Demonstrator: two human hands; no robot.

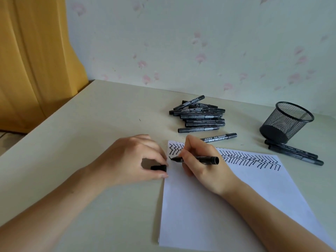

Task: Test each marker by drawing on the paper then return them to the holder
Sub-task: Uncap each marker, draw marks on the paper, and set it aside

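Left hand (132,157) rests on the table (91,124) at the left edge of the paper (218,206), fingers curled round a black cap (158,168). Right hand (201,160) pinches an uncapped marker (203,159), tip touching the paper below a row of zigzag marks (251,159). Farther off lies a pile of markers (200,115), one marker (220,138) just near of it; far right, the mesh holder (287,122) stands tilted, two markers (294,153) beside its base.

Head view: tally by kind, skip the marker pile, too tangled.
held marker: 1
lone marker: 1
marker pair: 2
removed cap: 1
mesh holder: 1
paper: 1
Total: 7
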